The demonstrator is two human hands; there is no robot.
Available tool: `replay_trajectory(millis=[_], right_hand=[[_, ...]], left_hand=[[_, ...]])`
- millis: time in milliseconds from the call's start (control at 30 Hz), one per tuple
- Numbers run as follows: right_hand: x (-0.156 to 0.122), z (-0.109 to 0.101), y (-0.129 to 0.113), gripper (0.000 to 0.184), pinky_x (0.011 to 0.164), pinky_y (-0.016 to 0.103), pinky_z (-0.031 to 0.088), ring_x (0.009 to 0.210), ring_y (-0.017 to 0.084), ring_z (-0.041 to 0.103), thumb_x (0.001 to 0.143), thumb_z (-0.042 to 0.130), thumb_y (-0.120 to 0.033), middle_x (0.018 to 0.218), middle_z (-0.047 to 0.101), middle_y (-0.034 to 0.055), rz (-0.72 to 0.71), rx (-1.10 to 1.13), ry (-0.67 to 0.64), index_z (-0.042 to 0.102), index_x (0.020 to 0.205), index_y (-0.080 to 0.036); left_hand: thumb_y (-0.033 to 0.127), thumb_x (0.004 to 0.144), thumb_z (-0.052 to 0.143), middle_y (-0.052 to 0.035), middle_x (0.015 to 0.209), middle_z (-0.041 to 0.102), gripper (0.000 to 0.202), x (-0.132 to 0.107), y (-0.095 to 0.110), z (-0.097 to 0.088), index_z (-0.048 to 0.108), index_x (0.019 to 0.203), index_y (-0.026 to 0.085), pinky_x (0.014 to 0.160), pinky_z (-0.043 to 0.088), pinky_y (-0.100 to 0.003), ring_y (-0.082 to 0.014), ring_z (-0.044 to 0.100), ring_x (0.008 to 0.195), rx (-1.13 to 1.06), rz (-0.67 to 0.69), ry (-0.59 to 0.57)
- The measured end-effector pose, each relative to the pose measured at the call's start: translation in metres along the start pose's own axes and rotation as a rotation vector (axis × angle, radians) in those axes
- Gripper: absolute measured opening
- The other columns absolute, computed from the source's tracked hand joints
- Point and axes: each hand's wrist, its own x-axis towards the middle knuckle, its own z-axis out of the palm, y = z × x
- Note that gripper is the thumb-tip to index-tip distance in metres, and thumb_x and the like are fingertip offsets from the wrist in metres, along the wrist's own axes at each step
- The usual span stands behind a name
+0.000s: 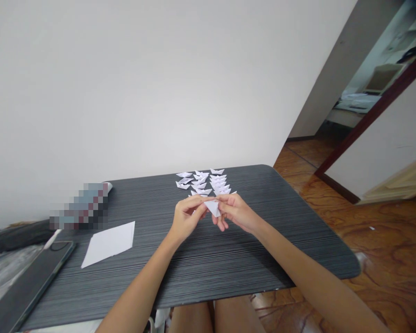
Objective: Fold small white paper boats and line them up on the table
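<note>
Both my hands meet above the middle of the dark striped table (229,268). My left hand (186,216) and my right hand (236,212) each pinch a small white folded paper piece (213,206), triangular with its point down. The fingers of both hands are closed on its top edge. Just behind my hands, several small white folded paper boats (208,181) lie in rows on the table.
A flat white paper sheet (109,243) lies at the left of the table. A dark flat device (27,286) rests at the table's left edge, and a blurred-out object (80,206) sits behind it. A white wall stands behind the table; a doorway (364,97) opens at right over wooden floor.
</note>
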Motion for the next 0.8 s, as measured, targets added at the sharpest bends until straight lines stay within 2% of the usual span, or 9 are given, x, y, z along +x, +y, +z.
replay_trajectory(millis=[133,433,567,800], right_hand=[[-0.0005,0.0013,0.0,0.026,0.033,0.016,0.038,0.037,0.01,0.056,0.076,0.053,-0.036,0.054,0.061,0.0026,-0.024,-0.006,0.045,0.055,0.078,-0.01],[-0.0019,0.0014,-0.0032,0.026,0.033,0.015,0.038,0.038,0.01,0.057,0.077,0.053,-0.035,0.054,0.062,0.0038,0.03,0.028,-0.016,0.055,0.076,-0.009],[-0.0016,-0.0004,-0.0031,0.026,0.033,0.015,0.038,0.039,0.011,0.057,0.077,0.053,-0.035,0.054,0.062,0.0043,0.042,0.037,-0.025,0.055,0.074,-0.009],[-0.0012,-0.0009,-0.001,0.029,0.033,0.015,0.038,0.039,0.011,0.057,0.076,0.053,-0.038,0.054,0.062,0.0044,0.039,-0.005,-0.009,0.055,0.075,-0.009]], left_hand=[[0.029,0.075,0.053,-0.0024,0.062,0.055,0.025,-0.0011,0.0031,-0.0003,0.067,0.091,0.015,0.046,0.039,-0.02,-0.0082,0.045,0.049,0.05,0.036,-0.006],[0.03,0.073,0.056,-0.0025,0.064,0.055,0.025,0.0006,0.0011,-0.001,0.067,0.089,0.015,0.043,0.038,-0.02,-0.0073,0.046,0.045,-0.016,-0.005,-0.023],[0.029,0.076,0.052,-0.0006,0.057,0.05,0.025,0.0008,0.0002,-0.0017,0.066,0.091,0.014,0.044,0.037,-0.02,-0.0078,0.044,0.045,0.003,-0.005,-0.046],[0.032,0.075,0.052,-0.0029,0.061,0.053,0.027,-0.0005,0.0011,-0.0006,0.066,0.09,0.015,0.044,0.037,-0.02,-0.0086,0.044,0.048,0.067,0.013,-0.037]])
